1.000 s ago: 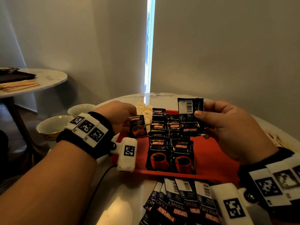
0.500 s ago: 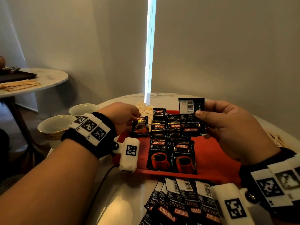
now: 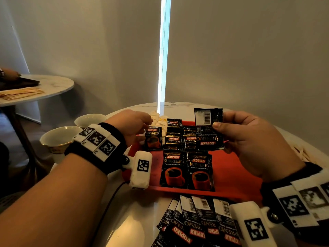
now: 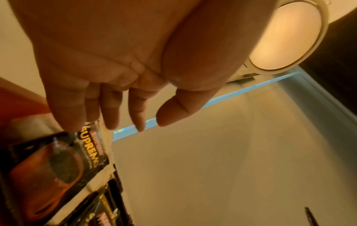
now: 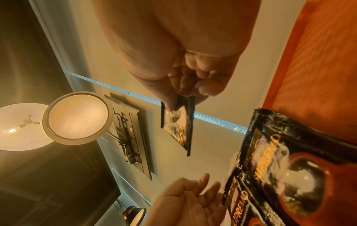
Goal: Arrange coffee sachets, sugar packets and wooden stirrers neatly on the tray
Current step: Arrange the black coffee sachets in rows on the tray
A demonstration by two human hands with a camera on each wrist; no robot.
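Observation:
A red tray (image 3: 235, 166) holds black Kopiko coffee sachets (image 3: 187, 170) in two overlapping columns. My right hand (image 3: 219, 123) pinches one sachet (image 3: 207, 129) by its edge above the tray's far right, barcode side towards me; the right wrist view shows the same sachet (image 5: 179, 125) hanging from the fingers. My left hand (image 3: 142, 122) hovers over the tray's far left corner with straight, relaxed fingers (image 4: 114, 113). Under it lies a single sachet (image 3: 153, 138), face up. Pale sugar packets (image 3: 158, 118) lie at the tray's far edge. Wooden stirrers (image 3: 302, 152) lie at the far right.
Several loose sachets (image 3: 195, 227) are fanned on the marble table in front of the tray. Two white cups (image 3: 60, 138) stand at the table's left edge. A second round table (image 3: 53, 84) at the far left carries more stirrers and a dark tray.
My left hand has lowered its sachet onto the tray's left side and its fingers have straightened off it. The right hand has stayed almost still with its sachet.

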